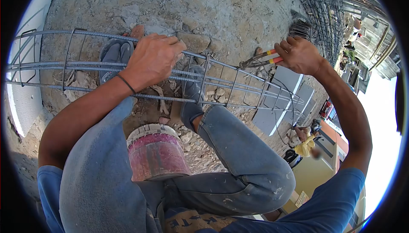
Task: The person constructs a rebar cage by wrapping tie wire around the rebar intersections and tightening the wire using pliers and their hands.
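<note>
Rough, stony ground (226, 9) is spread beneath the whole scene, and at its upper right a mass of bundled steel bars (321, 13) is piled. A long rebar cage (204, 79), made of parallel ribbed bars crossed by bent stirrups, is stretched across the space in front of the body, from the left edge of the view to the grey panels (286, 84) on the right. One shoe (192, 89) is seen through the bars. Below the cage, between the jeans-clad legs, a pinkish-red bucket (158, 154) with a crusted whitish rim is placed.

The upper bar of the cage is gripped by the left hand (153, 58), whose fingers are curled over the steel; whether anything else is pinched there cannot be told. The right hand (299, 56) is raised beyond the cage and is closed around the handles of a pair of pincers (260, 59), marked in red and yellow. The handles are parted a little, and the tool's head is held right beside the upper bar; whether contact is made cannot be told. A thin dark band (126, 84) is worn on the left wrist.
</note>
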The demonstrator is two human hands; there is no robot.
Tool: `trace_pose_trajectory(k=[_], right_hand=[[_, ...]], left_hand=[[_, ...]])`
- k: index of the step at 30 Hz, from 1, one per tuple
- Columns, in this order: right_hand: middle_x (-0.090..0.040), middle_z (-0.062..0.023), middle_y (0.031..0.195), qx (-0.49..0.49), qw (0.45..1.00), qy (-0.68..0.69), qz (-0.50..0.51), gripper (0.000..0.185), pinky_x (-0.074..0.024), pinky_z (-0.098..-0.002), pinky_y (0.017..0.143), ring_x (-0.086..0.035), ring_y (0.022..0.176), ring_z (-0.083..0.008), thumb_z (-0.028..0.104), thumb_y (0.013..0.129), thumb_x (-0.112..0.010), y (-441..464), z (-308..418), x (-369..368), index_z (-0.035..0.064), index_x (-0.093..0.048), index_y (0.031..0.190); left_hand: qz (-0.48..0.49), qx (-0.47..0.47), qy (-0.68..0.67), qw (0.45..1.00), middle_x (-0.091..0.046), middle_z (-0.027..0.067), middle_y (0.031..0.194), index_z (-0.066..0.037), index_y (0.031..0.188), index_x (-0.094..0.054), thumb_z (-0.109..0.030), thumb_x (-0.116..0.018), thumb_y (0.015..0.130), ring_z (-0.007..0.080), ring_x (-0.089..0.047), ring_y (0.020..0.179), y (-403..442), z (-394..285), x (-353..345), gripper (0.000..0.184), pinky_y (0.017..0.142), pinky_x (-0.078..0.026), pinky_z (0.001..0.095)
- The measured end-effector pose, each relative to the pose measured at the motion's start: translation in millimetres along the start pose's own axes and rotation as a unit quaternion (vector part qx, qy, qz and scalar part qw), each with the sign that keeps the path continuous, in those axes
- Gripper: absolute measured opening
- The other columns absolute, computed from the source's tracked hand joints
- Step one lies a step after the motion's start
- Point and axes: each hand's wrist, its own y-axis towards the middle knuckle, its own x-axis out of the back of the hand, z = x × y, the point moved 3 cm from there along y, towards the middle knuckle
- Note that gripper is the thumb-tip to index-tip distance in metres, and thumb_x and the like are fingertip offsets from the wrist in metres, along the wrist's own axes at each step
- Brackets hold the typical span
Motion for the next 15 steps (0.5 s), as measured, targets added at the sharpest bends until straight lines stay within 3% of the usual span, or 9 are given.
trace_pose_trajectory(k=[2, 3, 4, 5, 9, 11, 13, 14, 15], right_hand=[[-0.064, -0.0077, 0.068, -0.065, 0.951, 0.205, 0.22, 0.042, -0.0549, -0.044, 0.061, -0.068, 0.064, -0.025, 0.038, 0.095, -0.068, 0.7, -8.9, -14.6, -0.0037, -0.071, 0.1], [-0.064, -0.0077, 0.068, -0.065, 0.952, 0.205, 0.218, 0.042, -0.0549, -0.044, 0.061, -0.068, 0.064, -0.025, 0.038, 0.095, -0.068, 2.9, -12.7, -12.7, -0.0037, -0.071, 0.1], [-0.065, -0.0086, 0.065, -0.207, 0.829, 0.375, 0.36, 0.047, -0.0551, -0.0402, 0.055, -0.068, 0.059, -0.0232, 0.041, 0.099, -0.064, 5.7, -15.9, -12.4, -0.0049, -0.071, 0.092], [-0.066, -0.0095, 0.063, -0.33, 0.635, 0.515, 0.472, 0.053, -0.0554, -0.0364, 0.049, -0.068, 0.054, -0.0214, 0.043, 0.102, -0.059, 3.4, -13.2, -13.0, -0.0061, -0.07, 0.084], [-0.065, -0.0107, 0.061, -0.325, 0.597, 0.576, 0.454, 0.062, -0.053, -0.0324, 0.041, -0.065, 0.045, -0.0191, 0.049, 0.105, -0.052, -7.0, -13.2, -38.3, -0.0065, -0.071, 0.087], [-0.068, -0.014, 0.065, -0.329, 0.617, 0.549, 0.459, 0.052, -0.0566, -0.0368, 0.051, -0.07, 0.054, -0.0252, 0.044, 0.099, -0.064, -4.5, -8.3, -34.5, -0.0051, -0.072, 0.086], [-0.068, -0.0182, 0.067, -0.143, 0.877, 0.247, 0.387, 0.041, -0.0573, -0.0416, 0.068, -0.073, 0.07, -0.0341, 0.037, 0.087, -0.078, 3.3, -1.6, -16.1, -0.0029, -0.07, 0.081], [-0.068, -0.0206, 0.075, -0.154, 0.88, 0.225, 0.388, 0.044, -0.0546, -0.0467, 0.074, -0.071, 0.079, -0.04, 0.033, 0.074, -0.086, 5.3, -0.2, -14.7, -0.0012, -0.07, 0.096], [-0.068, -0.0206, 0.075, -0.153, 0.881, 0.224, 0.388, 0.044, -0.0546, -0.0467, 0.074, -0.071, 0.079, -0.04, 0.033, 0.074, -0.086, 4.2, 2.7, -12.8, -0.0012, -0.07, 0.096]], left_hand=[[0.011, 0.006, -0.005, 1.0, -0.068, 0.0106, 0.092, -0.007, 0.104, -0.069, -0.013, -0.071, 0.086, 0.0326, -0.067, 0.091, 0.0, -2.0, 1.0, 0.018, 0.08, -0.05, 0.0449], [0.018, 0.013, -0.007, 1.0, -0.068, 0.0106, 0.093, -0.007, 0.104, -0.069, -0.014, -0.071, 0.087, 0.0325, -0.067, 0.091, 0.8, -1.9, 2.4, 0.018, 0.081, -0.05, 0.0451], [0.019, 0.013, -0.005, 1.0, -0.068, 0.0106, 0.093, -0.007, 0.104, -0.069, -0.014, -0.071, 0.087, 0.0325, -0.067, 0.091, 0.6, -2.3, 2.4, 0.018, 0.081, -0.05, 0.0451], [0.01, 0.004, -0.006, 1.0, -0.069, 0.0108, 0.094, -0.007, 0.105, -0.07, -0.015, -0.071, 0.088, 0.0325, -0.067, 0.092, -0.1, -2.6, 1.6, 0.019, 0.081, -0.05, 0.045], [0.011, 0.0, -0.006, 1.0, -0.069, 0.0112, 0.096, -0.007, 0.108, -0.07, -0.017, -0.071, 0.089, 0.0328, -0.066, 0.093, -3.1, 3.9, -1.8, 0.022, 0.084, -0.051, 0.0449], [0.019, 0.002, -0.009, 1.0, -0.069, 0.0113, 0.097, -0.007, 0.108, -0.07, -0.017, -0.071, 0.089, 0.033, -0.066, 0.093, -1.4, 2.3, 1.8, 0.022, 0.084, -0.051, 0.0447], [0.023, 0.0, -0.009, 1.0, -0.069, 0.0114, 0.097, -0.007, 0.109, -0.07, -0.018, -0.071, 0.089, 0.0332, -0.067, 0.093, -0.1, 0.2, 1.9, 0.023, 0.084, -0.051, 0.0445], [0.026, 0.001, -0.004, 1.0, -0.069, 0.0114, 0.097, -0.006, 0.109, -0.071, -0.018, -0.071, 0.089, 0.0332, -0.067, 0.093, -1.1, 0.4, 1.1, 0.023, 0.084, -0.051, 0.0445], [0.028, 0.004, 0.003, 1.0, -0.07, 0.0114, 0.097, -0.006, 0.109, -0.071, -0.018, -0.071, 0.089, 0.0333, -0.067, 0.093, -2.2, 1.1, 1.0, 0.023, 0.083, -0.051, 0.0445]])
